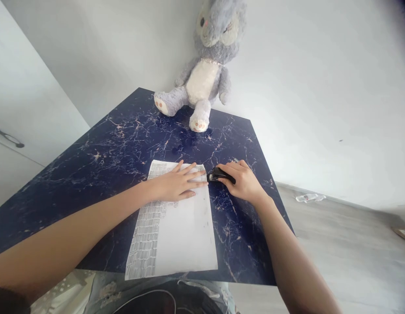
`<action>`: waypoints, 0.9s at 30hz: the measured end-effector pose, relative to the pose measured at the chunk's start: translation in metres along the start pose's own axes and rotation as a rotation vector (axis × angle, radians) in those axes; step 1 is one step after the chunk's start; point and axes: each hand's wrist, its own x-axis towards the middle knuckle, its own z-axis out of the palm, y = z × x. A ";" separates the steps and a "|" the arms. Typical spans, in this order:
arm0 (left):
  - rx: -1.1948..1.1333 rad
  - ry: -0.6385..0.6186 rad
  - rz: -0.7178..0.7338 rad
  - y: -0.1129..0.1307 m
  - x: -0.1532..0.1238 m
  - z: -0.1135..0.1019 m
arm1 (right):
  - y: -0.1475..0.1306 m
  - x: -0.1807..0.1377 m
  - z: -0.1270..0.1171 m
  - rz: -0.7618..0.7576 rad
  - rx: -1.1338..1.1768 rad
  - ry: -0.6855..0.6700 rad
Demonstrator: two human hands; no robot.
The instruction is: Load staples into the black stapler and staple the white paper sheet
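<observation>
A white printed sheet of paper [185,235] lies on the dark blue marbled table [124,135], its lower edge reaching the table's front edge. Dense lines of print run down its left side. My left hand [179,183] is spread flat over the upper part of the sheet, fingers pointing right. Just beyond the sheet's right edge, my right hand [243,179] is closed around a black stapler [223,175]. The stapler's front end is at the paper's right edge, near my left fingertips; whether the paper is between its jaws I cannot tell.
A large grey and white plush toy [202,83] sits at the table's back edge against the wall. A white cabinet with a dark handle [9,137] stands at the left. Clear plastic bottles [310,198] lie on the floor at the right.
</observation>
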 end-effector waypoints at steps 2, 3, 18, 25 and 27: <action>-0.004 -0.006 0.000 0.001 0.001 -0.001 | -0.003 0.000 -0.003 -0.040 -0.043 -0.001; -0.004 -0.011 -0.004 0.001 0.001 -0.001 | -0.005 0.000 -0.004 -0.058 -0.053 -0.004; -0.037 -0.019 0.023 -0.001 -0.002 -0.004 | -0.009 0.000 -0.005 -0.138 -0.080 0.092; -0.048 -0.009 0.056 -0.006 -0.005 -0.007 | -0.012 0.003 0.016 -0.304 -0.240 0.040; -0.043 -0.025 0.049 -0.006 -0.005 -0.007 | -0.012 0.003 0.020 -0.301 -0.261 0.048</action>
